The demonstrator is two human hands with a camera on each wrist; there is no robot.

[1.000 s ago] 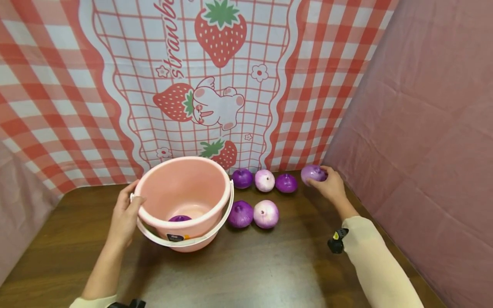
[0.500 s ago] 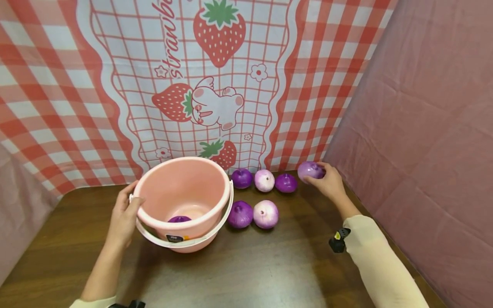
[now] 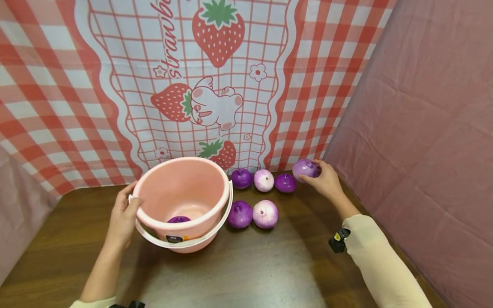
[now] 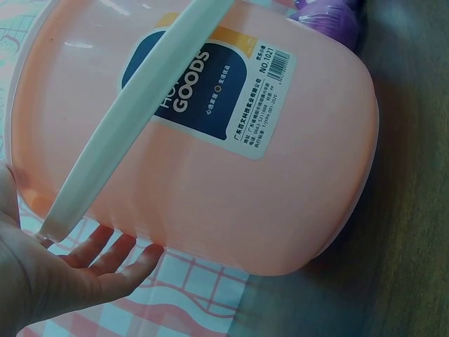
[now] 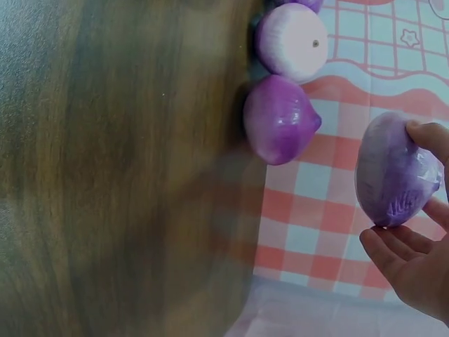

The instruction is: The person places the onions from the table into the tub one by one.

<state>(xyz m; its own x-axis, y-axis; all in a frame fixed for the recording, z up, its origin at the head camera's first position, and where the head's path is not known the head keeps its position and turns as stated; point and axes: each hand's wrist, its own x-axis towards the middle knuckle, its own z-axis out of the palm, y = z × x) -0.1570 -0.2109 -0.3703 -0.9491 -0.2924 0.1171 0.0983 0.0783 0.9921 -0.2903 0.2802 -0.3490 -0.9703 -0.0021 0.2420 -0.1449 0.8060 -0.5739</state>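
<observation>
A pink bucket with a white handle stands on the left of the table. My left hand grips its left rim by the handle's joint, thumb over the edge and fingers against the outer wall. Inside, at the bottom, part of one purple onion shows. My right hand holds a pale purple onion between thumb and fingers, raised off the table at the back right. Just left of it, a darker purple onion ends the back row.
The back row also has a purple onion and a whitish onion. In front lie another purple onion and a larger whitish one. A checked strawberry cloth hangs behind the table; pink fabric covers the right side.
My right hand has lifted the pale purple onion slightly and moved it left, closer to the back row. My left hand and the bucket have stayed in place.
</observation>
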